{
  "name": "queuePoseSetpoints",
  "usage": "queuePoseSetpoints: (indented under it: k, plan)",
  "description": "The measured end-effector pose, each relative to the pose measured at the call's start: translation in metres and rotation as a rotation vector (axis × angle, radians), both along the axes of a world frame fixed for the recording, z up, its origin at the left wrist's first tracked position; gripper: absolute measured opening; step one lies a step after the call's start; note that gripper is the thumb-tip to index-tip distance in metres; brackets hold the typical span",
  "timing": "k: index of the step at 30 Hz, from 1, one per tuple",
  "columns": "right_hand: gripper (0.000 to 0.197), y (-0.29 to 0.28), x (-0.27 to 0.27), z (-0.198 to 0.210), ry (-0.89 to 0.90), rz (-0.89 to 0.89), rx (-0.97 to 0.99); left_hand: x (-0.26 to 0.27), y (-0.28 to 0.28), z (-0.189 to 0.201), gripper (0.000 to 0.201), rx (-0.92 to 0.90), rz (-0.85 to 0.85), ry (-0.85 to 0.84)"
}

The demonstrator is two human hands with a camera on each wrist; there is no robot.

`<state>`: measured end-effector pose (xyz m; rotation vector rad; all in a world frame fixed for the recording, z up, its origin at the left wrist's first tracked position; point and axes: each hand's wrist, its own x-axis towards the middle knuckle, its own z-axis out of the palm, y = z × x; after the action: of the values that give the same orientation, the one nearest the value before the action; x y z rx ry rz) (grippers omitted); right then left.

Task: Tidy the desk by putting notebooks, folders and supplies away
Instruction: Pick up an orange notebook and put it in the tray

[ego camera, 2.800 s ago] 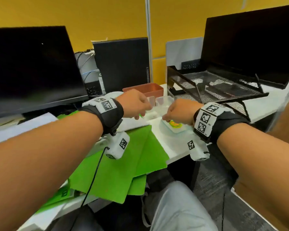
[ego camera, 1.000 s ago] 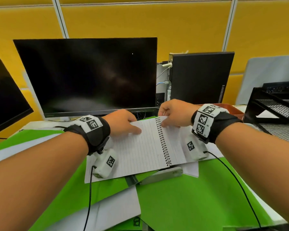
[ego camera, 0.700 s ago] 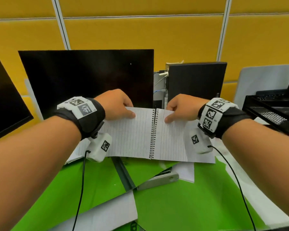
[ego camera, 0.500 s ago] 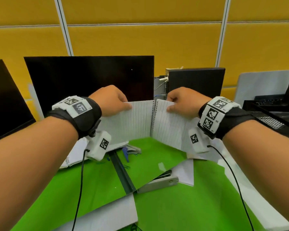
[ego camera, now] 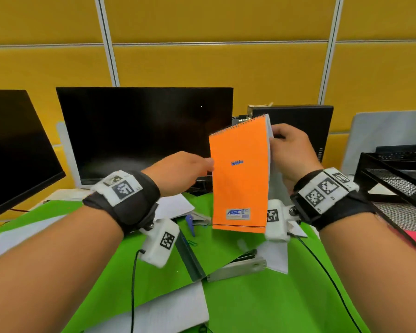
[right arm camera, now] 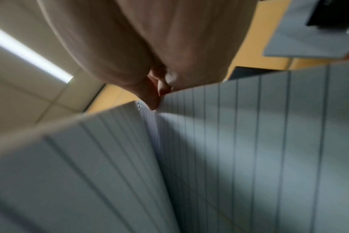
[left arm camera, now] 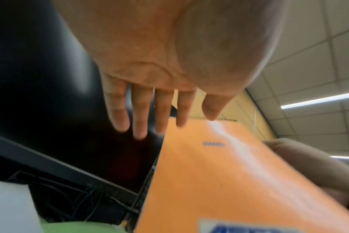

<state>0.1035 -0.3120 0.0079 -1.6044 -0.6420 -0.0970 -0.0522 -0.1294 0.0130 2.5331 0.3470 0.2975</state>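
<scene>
An orange spiral notebook stands upright in the air above the desk, almost closed, its cover facing me. My right hand grips its right side, thumb and fingers pinching the lined pages. My left hand is at the cover's left edge. In the left wrist view its fingers are straight and spread, the tips against the orange cover. The right wrist view shows my right hand at the top edge of the fanned white pages.
Green folders and loose white sheets cover the desk below. A silver stapler and a blue clip lie among them. Two dark monitors stand behind, and a black mesh tray is at the right.
The open notebook rose off the desk and folded nearly shut, orange cover now toward me. My left hand let go of its page and lies straight against the cover.
</scene>
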Motion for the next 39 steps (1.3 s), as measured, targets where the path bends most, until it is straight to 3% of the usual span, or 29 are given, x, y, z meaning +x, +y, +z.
queuePoseSetpoints:
  k: [2,4,5,9,11,13,16,18,20,23,24,27,31,33,36,39]
  plan:
    - [0.02,-0.008,-0.005,-0.009,0.154,0.086,0.134,0.009,0.0,-0.012,0.046,0.017,0.072,-0.14]
    - [0.023,-0.016,-0.008,-0.02,0.292,0.182,0.262,0.019,-0.003,-0.024,0.07,-0.152,0.14,-0.219]
    - [0.023,-0.019,-0.007,-0.026,0.339,0.219,0.304,0.024,-0.005,-0.03,0.07,-0.261,0.14,-0.236]
    - [0.025,-0.032,-0.001,-0.049,0.442,0.295,0.416,0.038,-0.022,-0.044,0.025,-0.564,0.078,-0.223]
    - [0.03,-0.04,0.001,-0.059,0.496,0.326,0.463,0.041,-0.029,-0.045,0.017,-0.6,0.1,-0.247]
    - [0.041,-0.048,0.002,-0.067,0.529,0.341,0.369,0.045,-0.033,-0.044,0.015,-0.578,0.107,-0.265]
    - [0.03,-0.058,-0.003,-0.077,0.436,0.321,0.065,0.052,-0.041,-0.042,0.014,-0.555,0.127,-0.331]
    - [0.022,-0.063,-0.003,-0.082,0.364,0.263,-0.017,0.056,-0.046,-0.042,0.014,-0.562,0.136,-0.368]
    - [0.026,-0.069,-0.002,-0.083,0.326,0.207,-0.006,0.06,-0.053,-0.043,0.027,-0.542,0.128,-0.346]
    - [0.029,-0.076,-0.001,-0.081,0.229,0.122,0.004,0.064,-0.063,-0.047,0.072,-0.409,0.124,-0.281]
    - [0.03,-0.077,0.0,-0.08,0.187,0.093,0.005,0.065,-0.067,-0.048,0.079,-0.368,0.112,-0.283]
    - [0.027,-0.077,-0.006,-0.077,0.081,0.082,0.04,0.066,-0.083,-0.049,0.073,-0.238,-0.002,-0.272]
    - [0.031,-0.064,-0.022,-0.076,-0.072,0.153,0.071,0.061,-0.106,-0.045,0.086,-0.243,-0.143,-0.238]
    - [0.045,-0.055,-0.029,-0.081,-0.16,0.17,0.038,0.059,-0.111,-0.042,0.077,-0.234,-0.137,-0.271]
    - [0.054,-0.048,-0.035,-0.087,-0.164,0.206,0.039,0.056,-0.108,-0.039,0.035,-0.163,-0.106,-0.363]
    - [0.053,-0.051,-0.03,-0.085,-0.128,0.229,0.042,0.052,-0.098,-0.033,0.033,-0.11,-0.091,-0.388]
